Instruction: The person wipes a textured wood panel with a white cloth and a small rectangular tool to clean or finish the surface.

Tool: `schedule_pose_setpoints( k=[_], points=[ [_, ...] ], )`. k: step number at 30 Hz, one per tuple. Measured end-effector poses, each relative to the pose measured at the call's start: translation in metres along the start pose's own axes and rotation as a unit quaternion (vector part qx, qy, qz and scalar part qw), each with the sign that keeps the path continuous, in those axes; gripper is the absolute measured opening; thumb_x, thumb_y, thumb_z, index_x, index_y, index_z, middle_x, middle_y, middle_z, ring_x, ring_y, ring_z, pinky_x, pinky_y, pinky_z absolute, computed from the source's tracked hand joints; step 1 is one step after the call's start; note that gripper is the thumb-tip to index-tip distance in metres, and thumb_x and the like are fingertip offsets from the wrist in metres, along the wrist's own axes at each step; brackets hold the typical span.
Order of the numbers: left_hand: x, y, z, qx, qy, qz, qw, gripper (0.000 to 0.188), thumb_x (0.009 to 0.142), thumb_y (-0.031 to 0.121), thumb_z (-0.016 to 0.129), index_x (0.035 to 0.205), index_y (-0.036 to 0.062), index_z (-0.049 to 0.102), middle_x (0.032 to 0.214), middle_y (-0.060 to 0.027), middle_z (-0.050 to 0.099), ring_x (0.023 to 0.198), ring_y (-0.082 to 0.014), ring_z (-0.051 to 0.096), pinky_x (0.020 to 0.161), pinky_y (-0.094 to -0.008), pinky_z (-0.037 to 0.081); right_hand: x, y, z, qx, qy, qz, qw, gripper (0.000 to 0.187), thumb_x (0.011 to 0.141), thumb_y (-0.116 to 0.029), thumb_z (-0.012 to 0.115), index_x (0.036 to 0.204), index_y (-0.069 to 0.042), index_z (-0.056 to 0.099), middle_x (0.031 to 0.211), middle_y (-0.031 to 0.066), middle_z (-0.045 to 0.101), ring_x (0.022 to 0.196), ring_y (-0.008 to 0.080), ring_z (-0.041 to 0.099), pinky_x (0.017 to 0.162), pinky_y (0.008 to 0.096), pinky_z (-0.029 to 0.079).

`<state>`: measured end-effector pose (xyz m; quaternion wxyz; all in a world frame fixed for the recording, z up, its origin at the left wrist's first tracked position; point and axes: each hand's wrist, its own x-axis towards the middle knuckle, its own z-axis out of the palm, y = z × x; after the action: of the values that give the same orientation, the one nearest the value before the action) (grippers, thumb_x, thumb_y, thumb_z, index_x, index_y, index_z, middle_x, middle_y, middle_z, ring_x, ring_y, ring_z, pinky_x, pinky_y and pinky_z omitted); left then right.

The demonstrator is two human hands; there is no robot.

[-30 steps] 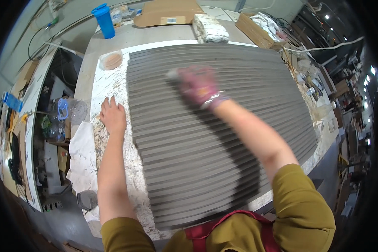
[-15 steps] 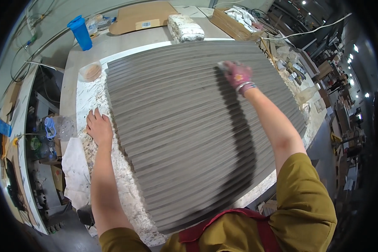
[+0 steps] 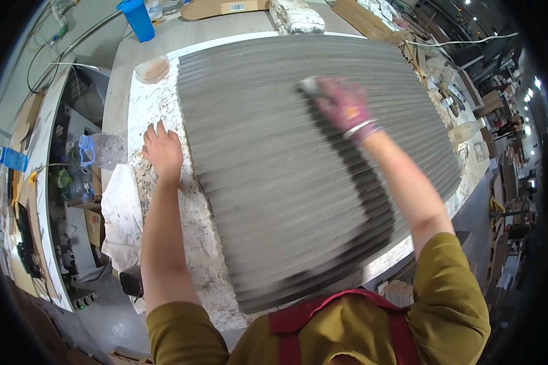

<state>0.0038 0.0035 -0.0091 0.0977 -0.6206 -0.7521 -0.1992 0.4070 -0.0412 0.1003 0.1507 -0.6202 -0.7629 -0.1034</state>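
Note:
A large grey ribbed panel (image 3: 280,176) lies in front of me, its ridges running roughly from left to right. My right hand (image 3: 342,104), in a pink glove, is over its far half with fingers bent around a small whitish pad (image 3: 311,86). Motion blurs the pad, so its exact kind is unclear; it appears to be against the ridges. A dark shadow falls under my right arm. Bare and ungloved, my left hand (image 3: 163,150) rests with fingers spread on the stained white board (image 3: 155,112) beside the panel's left edge.
A shallow round plastic tub (image 3: 152,70) sits at the board's far left corner. Beyond are a blue cup (image 3: 137,21) and a crusted white block (image 3: 296,16). A white cloth (image 3: 122,213) hangs at the left, near a clear bottle (image 3: 108,151). Small tools (image 3: 449,97) lie along the right side.
My right hand has moved left and a little nearer over the panel with the pad. My left hand stays at the same place on the board. The whole view has shifted.

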Motion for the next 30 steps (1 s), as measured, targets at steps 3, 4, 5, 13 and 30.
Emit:
schedule_pose_setpoints(
  k=[3,4,5,13,30],
  points=[
    [0.002,-0.006,-0.004,-0.005,-0.012,-0.012,1.0,0.042,0.091,0.024,0.048,0.131,0.0104,0.05,0.138,-0.0127,0.043,0.129,-0.0268,0.038,0.103,-0.0517,0.031,0.0,-0.157,0.004,-0.003,-0.053,-0.121,0.991,0.036,0.088,-0.027,0.056,0.123,-0.019,0.056,0.104,0.0079,0.065,0.094,0.0237,0.063,0.097,0.0475,0.036],
    [0.003,-0.003,-0.004,-0.015,-0.024,-0.016,0.999,0.043,0.091,0.025,0.048,0.131,0.0108,0.049,0.139,-0.0121,0.042,0.13,-0.0265,0.036,0.104,-0.052,0.03,-0.003,-0.177,0.011,0.1,-0.08,-0.145,0.981,0.033,0.089,-0.026,0.055,0.122,-0.019,0.057,0.102,0.0064,0.065,0.095,0.0218,0.062,0.098,0.0468,0.036],
    [0.002,0.0,-0.005,-0.016,-0.007,-0.008,1.0,0.043,0.09,0.025,0.05,0.13,0.0101,0.05,0.137,-0.0132,0.044,0.127,-0.027,0.039,0.102,-0.0526,0.032,-0.005,-0.17,0.018,0.101,-0.078,-0.14,0.982,0.033,0.089,-0.026,0.055,0.122,-0.019,0.057,0.102,0.0064,0.065,0.095,0.0218,0.062,0.098,0.0468,0.036],
    [0.005,0.01,-0.008,-0.019,-0.006,-0.007,1.0,0.05,0.088,0.024,0.051,0.136,0.0112,0.043,0.138,-0.0126,0.044,0.128,-0.0284,0.04,0.102,-0.0526,0.032,-0.018,-0.019,-0.001,-0.016,0.012,0.003,1.0,0.036,0.082,-0.026,0.062,0.117,-0.015,0.059,0.102,0.0101,0.067,0.097,0.0289,0.062,0.086,0.0471,0.04],
    [0.002,0.009,0.005,0.005,-0.011,-0.01,1.0,0.05,0.091,0.028,0.051,0.138,0.0119,0.042,0.137,-0.0088,0.046,0.129,-0.0256,0.039,0.102,-0.0473,0.033,-0.073,0.135,-0.039,-0.09,-0.018,0.318,0.944,0.03,0.085,-0.029,0.06,0.114,-0.021,0.061,0.109,0.0073,0.064,0.1,0.0269,0.062,0.09,0.0373,0.044]
  ],
)
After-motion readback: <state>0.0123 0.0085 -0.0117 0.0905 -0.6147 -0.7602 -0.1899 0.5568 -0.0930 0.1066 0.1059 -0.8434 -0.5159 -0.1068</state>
